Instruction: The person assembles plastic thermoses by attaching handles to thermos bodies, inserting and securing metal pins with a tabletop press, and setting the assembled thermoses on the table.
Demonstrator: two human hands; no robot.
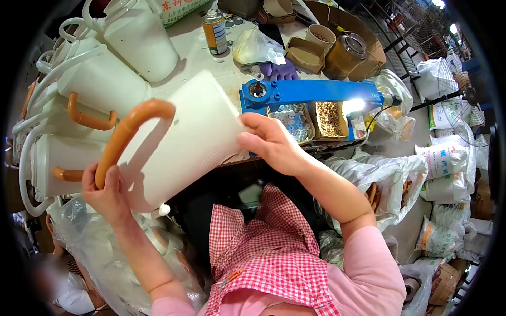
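Note:
In front of me a white plastic jug is tilted on its side, with a curved orange-brown handle standing out from its wall. My left hand is closed around the lower end of that handle, against the jug. The fingers and thumb of my right hand grip the jug's edge on the right. Just beyond my right hand stands a blue metal press arm with a round head. Below the arm, boxes hold clear washers and small brass-coloured fasteners.
Several white jugs with curved white tubes are stacked at left. A spray can, a plastic bag and a brown jar stand on the table. Orange-brown handles lie in a white sack at right. A fan stands farther right.

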